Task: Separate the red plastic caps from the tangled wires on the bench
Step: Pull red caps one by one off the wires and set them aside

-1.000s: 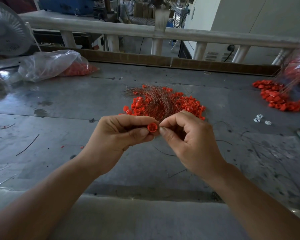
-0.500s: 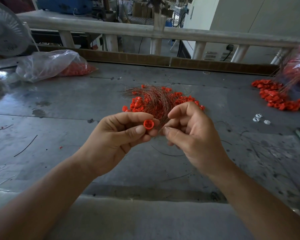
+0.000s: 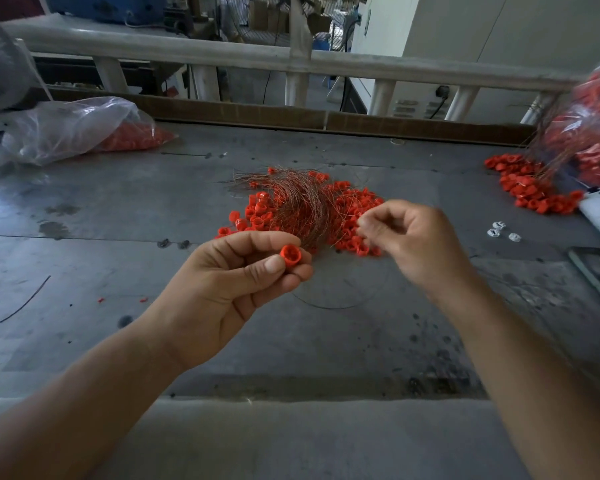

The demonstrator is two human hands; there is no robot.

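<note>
Red cap (image 3: 290,255) is pinched in your left hand (image 3: 229,289), apart from your right hand (image 3: 413,237); whether that one pinches anything, I cannot tell.

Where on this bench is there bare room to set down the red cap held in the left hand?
Bare grey metal bench lies between the clear plastic bag and the central tangle of copper wires and red caps, and along the near edge. Crowded: that tangle, and the far-right red cap heap beside three small white pieces.
</note>
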